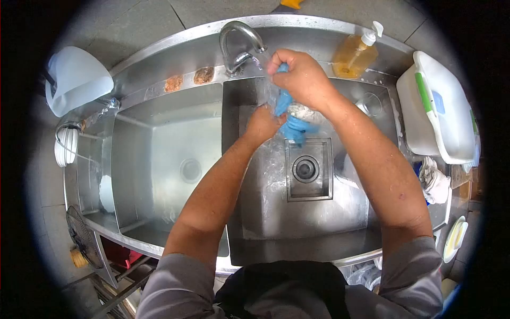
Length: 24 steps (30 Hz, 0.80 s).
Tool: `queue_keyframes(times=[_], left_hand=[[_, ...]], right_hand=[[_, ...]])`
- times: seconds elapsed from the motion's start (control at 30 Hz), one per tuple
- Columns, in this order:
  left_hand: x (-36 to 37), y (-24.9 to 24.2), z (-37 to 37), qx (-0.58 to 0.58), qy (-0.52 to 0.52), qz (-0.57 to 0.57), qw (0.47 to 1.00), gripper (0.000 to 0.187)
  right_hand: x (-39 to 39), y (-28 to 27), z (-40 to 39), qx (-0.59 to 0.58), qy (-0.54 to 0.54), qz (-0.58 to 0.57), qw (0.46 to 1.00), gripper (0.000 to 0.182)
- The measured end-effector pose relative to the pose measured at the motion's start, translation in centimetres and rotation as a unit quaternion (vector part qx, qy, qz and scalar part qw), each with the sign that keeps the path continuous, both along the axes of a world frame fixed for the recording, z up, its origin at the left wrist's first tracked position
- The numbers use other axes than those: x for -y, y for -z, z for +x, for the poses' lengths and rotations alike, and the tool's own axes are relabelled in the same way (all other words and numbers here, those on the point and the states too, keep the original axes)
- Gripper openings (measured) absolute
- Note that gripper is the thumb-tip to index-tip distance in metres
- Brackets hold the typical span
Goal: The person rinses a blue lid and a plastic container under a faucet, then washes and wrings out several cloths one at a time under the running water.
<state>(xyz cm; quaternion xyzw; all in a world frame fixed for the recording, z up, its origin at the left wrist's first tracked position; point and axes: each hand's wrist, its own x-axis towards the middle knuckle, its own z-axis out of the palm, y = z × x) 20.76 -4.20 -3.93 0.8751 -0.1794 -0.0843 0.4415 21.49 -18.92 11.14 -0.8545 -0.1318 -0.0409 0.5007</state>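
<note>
1. Stainless double sink (159, 133) fills the view; grey floor tiles surround it.
2. Right hand (300, 74) clamps the top of a blue cloth (291, 119) under the faucet (239, 40), so water runs through it.
3. Left hand (263, 125) grips the cloth's lower part over the right basin's drain (305, 169).
4. Soap bottle (355, 53) stands on the rim; white tub (441, 114) sits right.

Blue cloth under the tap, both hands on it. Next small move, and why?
Probably a twist: right hand grips the top of the blue cloth near the faucet, left hand holds its lower part above the drain. The cloth is bunched between them with water running over it, so wringing it over the right basin seems the likely step.
</note>
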Motion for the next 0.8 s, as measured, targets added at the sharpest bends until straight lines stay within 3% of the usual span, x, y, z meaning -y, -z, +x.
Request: queue_keyframes(times=[0.07,0.1,0.17,0.2,0.27,0.3,0.37,0.4,0.43,0.47,0.5,0.53,0.57,0.63,0.67,0.7,0.73,0.77,0.8], left_hand=[[-0.5,0.0,0.8,0.029,0.013,0.035,0.999,0.032],[-1.4,-0.4,1.5,-0.026,0.066,0.045,0.996,0.03],[-3.0,-1.8,1.9,-0.081,0.118,0.056,0.988,0.028],[-3.6,-2.6,2.0,-0.041,0.138,0.065,0.987,0.028],[-4.3,-3.1,2.5,0.001,0.159,0.075,0.984,0.029],[-4.4,-3.3,3.0,0.049,0.151,0.113,0.981,0.031],[-3.8,-4.8,2.5,0.095,0.141,0.151,0.974,0.033],[-2.6,-6.1,1.6,0.053,0.131,0.02,0.99,0.034],[-1.4,-7.3,0.7,0.009,0.12,-0.11,0.987,0.034],[-0.5,-7.5,0.2,0.009,0.121,-0.11,0.987,0.034],[0.4,-7.8,-0.1,0.063,0.065,-0.106,0.99,0.032],[0.6,-7.9,-0.3,0.116,0.007,-0.103,0.988,0.031],[0.1,-6.6,0.2,0.117,0.005,-0.103,0.988,0.031],[-1.1,-2.8,1.7,0.227,-0.057,0.019,0.972,0.028],[-1.8,-2.0,1.9,0.228,-0.058,0.017,0.972,0.028],[-2.6,-1.1,2.1,0.122,-0.081,-0.01,0.989,0.029],[-2.8,-1.3,1.9,0.015,-0.102,-0.037,0.994,0.032],[-2.7,-1.4,1.9,0.013,-0.1,-0.037,0.994,0.032],[-2.4,-1.5,1.9,-0.028,-0.085,-0.098,0.991,0.032]], right_hand=[[1.1,-1.4,-1.3,-0.062,-0.009,-0.113,0.992,0.019],[2.2,-1.0,-1.4,-0.063,-0.009,-0.115,0.991,0.019],[4.5,0.9,-1.6,0.035,-0.102,-0.273,0.956,0.024],[5.3,1.9,-1.7,0.035,-0.101,-0.271,0.957,0.024],[6.1,3.0,-1.8,0.016,-0.121,-0.451,0.884,0.027],[6.3,3.6,-1.5,0.017,-0.119,-0.45,0.885,0.027],[5.4,3.8,-0.8,0.056,-0.087,-0.429,0.898,0.024],[4.7,3.9,-0.3,0.056,-0.088,-0.428,0.898,0.024],[3.7,3.6,0.2,0.021,-0.06,-0.3,0.952,0.021],[2.7,3.1,0.5,-0.015,-0.029,-0.165,0.986,0.018],[1.9,2.4,0.9,-0.015,-0.03,-0.165,0.986,0.018],[1.1,1.3,1.1,-0.125,0.026,0.03,0.991,0.015],[0.7,0.6,1.5,-0.229,0.079,0.222,0.945,0.013],[1.3,-0.5,2.1,-0.203,0.079,0.238,0.946,0.01],[1.9,-1.3,2.4,-0.167,0.062,0.325,0.929,0.013],[2.5,-2.0,2.5,-0.13,0.044,0.408,0.903,0.017],[2.8,-2.9,2.3,-0.083,0.044,0.293,0.951,0.027],[2.7,-2.7,1.9,-0.084,0.046,0.293,0.951,0.027],[2.6,-2.2,1.3,-0.073,0.025,0.103,0.992,0.029]])
